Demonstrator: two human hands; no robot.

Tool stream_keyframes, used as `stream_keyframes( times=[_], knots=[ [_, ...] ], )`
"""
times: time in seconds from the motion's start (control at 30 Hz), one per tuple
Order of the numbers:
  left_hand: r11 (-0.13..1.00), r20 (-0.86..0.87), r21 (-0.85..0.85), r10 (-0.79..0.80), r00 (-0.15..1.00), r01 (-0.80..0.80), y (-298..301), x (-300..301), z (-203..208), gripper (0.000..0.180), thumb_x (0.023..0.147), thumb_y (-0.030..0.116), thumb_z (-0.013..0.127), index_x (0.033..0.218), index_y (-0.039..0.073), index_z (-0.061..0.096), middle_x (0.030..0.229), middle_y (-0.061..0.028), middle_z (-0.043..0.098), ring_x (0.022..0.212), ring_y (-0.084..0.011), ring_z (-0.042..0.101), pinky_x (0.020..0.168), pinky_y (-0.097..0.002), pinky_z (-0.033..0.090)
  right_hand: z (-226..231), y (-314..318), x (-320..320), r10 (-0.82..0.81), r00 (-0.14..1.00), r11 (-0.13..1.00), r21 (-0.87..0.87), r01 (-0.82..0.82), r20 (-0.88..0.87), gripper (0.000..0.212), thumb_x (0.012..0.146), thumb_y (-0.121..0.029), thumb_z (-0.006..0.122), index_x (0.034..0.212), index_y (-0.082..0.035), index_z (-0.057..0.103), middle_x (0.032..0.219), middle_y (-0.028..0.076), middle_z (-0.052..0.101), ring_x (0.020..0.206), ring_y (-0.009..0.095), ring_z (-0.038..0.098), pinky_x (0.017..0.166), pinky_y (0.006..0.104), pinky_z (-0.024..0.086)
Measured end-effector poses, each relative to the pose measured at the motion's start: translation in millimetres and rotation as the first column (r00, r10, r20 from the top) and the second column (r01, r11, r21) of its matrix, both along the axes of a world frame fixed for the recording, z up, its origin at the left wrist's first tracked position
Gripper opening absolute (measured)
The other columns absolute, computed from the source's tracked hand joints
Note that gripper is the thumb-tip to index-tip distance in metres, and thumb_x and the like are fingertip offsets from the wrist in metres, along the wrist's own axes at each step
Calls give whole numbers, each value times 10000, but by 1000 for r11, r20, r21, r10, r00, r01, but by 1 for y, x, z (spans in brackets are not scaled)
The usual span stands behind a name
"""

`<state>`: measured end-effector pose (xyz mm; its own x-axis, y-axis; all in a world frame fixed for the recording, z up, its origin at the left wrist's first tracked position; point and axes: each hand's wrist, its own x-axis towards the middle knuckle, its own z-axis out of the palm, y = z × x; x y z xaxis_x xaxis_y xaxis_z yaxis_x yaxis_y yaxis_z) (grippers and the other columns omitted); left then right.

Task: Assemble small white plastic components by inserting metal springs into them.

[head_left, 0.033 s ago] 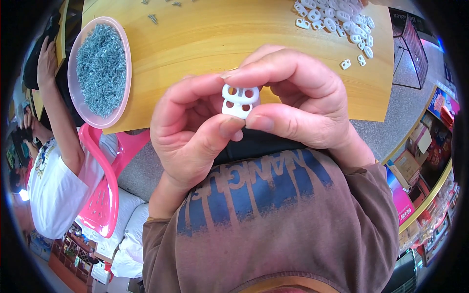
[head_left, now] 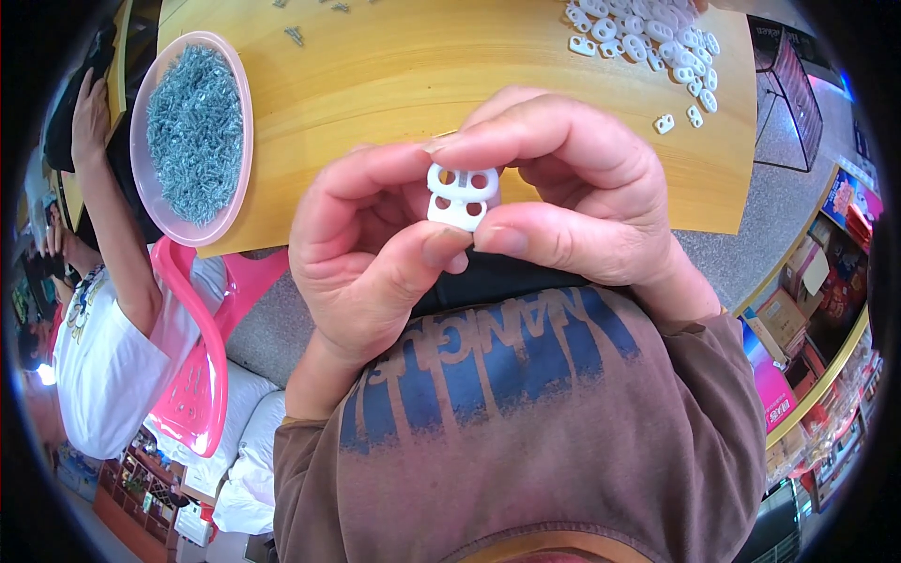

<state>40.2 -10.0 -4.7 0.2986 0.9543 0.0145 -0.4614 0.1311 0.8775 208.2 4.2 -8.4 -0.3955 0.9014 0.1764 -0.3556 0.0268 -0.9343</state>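
Note:
A small white plastic cord lock (head_left: 456, 219) sits between my two hands above the near edge of the table. Four-sided openings aside, its face shows two rows of round holes, and a bit of grey metal spring is visible between the upper ones. My left hand (head_left: 352, 235) pinches it from the left with thumb and index finger. From the right, my right hand (head_left: 596, 192) closes on it, thumb at the lower edge and index finger over the top. The fingers hide the back and sides of the piece.
An oval pink bowl (head_left: 247, 131) of small metal springs (head_left: 195, 136) stands at the left of the wooden table (head_left: 404, 70). Loose springs (head_left: 294, 37) lie near the far edge. White plastic pieces (head_left: 648, 33) are heaped far right. A pink chair (head_left: 214, 375) and another person's arm (head_left: 122, 206) are left.

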Motion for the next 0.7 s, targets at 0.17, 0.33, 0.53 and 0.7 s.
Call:
stream_keyframes(
  times=[0.17, 0.33, 0.53, 0.7],
  knots=[
    [994, 62, -97, 61, 996, -55, 8, -3, 2, 361, 756, 9, 603, 1073, -22, 433, 885, -131, 556, 668, -111, 552, 570, -187, 466, -4, 8, -12, -8, 999, 1000, -4, 8, -49, 359, 693, -21, 656, 1020, 51, 529, 954, 140, 556, 899, 198, 529, 796, 303, 411],
    [994, 81, -103, 30, 996, -21, 11, -8, -2, 365, 758, 21, 606, 1077, -16, 434, 861, -121, 558, 643, -104, 547, 557, -187, 466, -7, 11, -15, -13, 996, 999, -47, 9, -94, 330, 706, -16, 644, 1012, 46, 536, 951, 137, 555, 892, 194, 533, 784, 295, 417],
    [998, 93, -54, -18, 995, 23, 13, -11, -7, 373, 768, 24, 594, 1100, -22, 431, 871, -126, 560, 636, -102, 543, 545, -186, 464, -7, 10, -17, -31, 983, 994, -110, 11, -181, 301, 732, -6, 617, 1016, 49, 531, 953, 136, 550, 892, 190, 531, 784, 289, 420],
    [998, 107, -3, -58, 993, 59, 13, -13, -11, 352, 775, 15, 581, 1094, -31, 441, 897, -140, 560, 646, -107, 547, 547, -190, 467, -7, 8, -16, -12, 977, 993, -117, -13, -212, 310, 741, -12, 610, 1031, 49, 520, 969, 140, 545, 894, 191, 530, 787, 291, 419]
  ],
)
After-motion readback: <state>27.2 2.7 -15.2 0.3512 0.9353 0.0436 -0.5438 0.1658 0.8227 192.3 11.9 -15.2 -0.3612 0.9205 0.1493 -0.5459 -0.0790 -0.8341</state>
